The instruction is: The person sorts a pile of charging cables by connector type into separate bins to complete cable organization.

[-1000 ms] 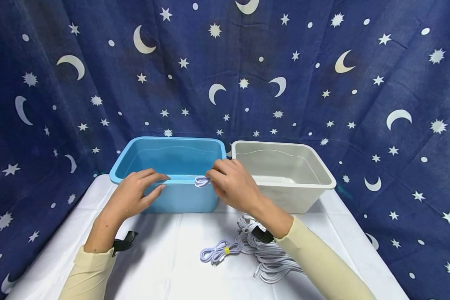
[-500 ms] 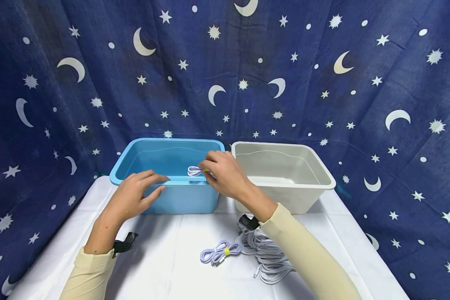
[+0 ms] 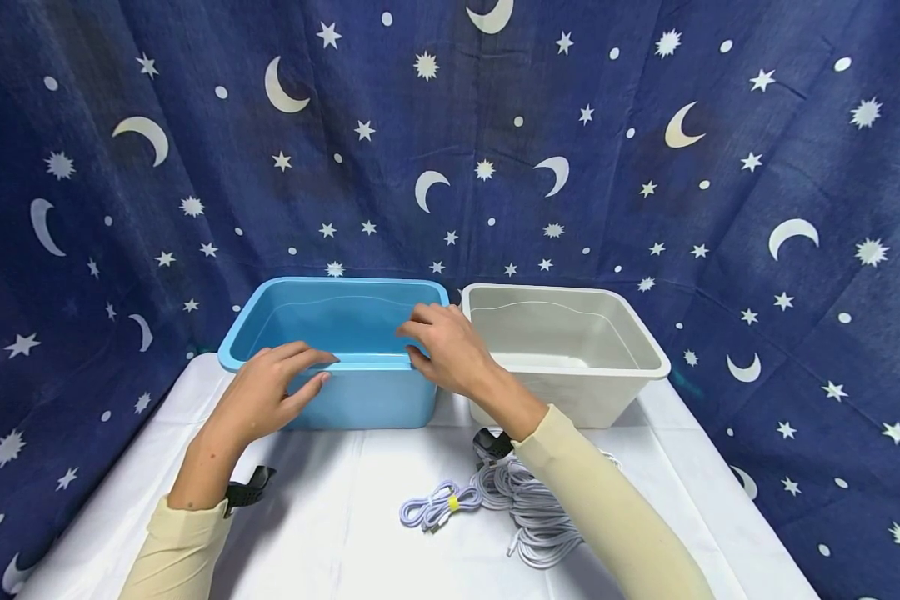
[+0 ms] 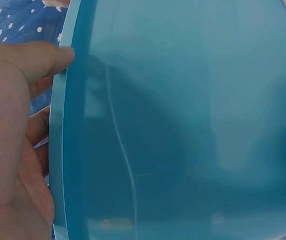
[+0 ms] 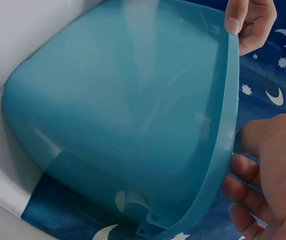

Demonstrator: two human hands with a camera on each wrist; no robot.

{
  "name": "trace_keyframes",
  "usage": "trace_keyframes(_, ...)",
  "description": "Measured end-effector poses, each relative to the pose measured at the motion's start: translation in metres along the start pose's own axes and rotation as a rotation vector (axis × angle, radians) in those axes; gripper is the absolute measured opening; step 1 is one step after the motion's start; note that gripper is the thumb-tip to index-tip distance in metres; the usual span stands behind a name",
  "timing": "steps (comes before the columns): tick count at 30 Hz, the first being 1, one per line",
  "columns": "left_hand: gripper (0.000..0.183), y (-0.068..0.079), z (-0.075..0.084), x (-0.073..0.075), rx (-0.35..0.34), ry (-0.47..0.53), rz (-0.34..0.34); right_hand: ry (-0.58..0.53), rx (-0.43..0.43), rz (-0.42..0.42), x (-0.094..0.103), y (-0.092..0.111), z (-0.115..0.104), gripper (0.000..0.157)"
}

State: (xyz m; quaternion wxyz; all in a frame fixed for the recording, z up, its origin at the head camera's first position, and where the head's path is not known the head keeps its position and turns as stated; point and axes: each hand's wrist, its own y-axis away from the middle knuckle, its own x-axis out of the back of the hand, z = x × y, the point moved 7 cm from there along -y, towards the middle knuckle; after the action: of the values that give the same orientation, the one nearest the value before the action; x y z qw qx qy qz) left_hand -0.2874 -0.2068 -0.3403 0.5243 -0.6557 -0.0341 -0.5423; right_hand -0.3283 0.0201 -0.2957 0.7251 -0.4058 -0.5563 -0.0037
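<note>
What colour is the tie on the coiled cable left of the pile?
The tie is yellow; it shows best in the head view.

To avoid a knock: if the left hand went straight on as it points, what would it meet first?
Probably the right hand: the left hand points roughly along the front rim of the blue bin toward it. Exact depth is hard to judge from the head view.

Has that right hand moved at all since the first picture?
Yes: the right hand has shifted to the person's left and farther forward, judged against the blue bin in the head view.
</note>
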Motion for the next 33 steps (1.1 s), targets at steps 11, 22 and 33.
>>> trace_keyframes(11,0.025,-0.001,0.002,0.001,-0.01,0.011,0.004,-0.066,-0.012,0.039,0.0,0.013,0.005,0.017)
trace_keyframes(22,0.024,-0.002,0.001,0.001,-0.01,0.02,0.008,-0.12,-0.036,0.086,0.01,0.037,0.001,0.013)
trace_keyframes(33,0.025,-0.001,0.002,0.002,-0.003,0.015,0.01,-0.171,-0.033,0.149,0.017,0.058,-0.016,0.015)
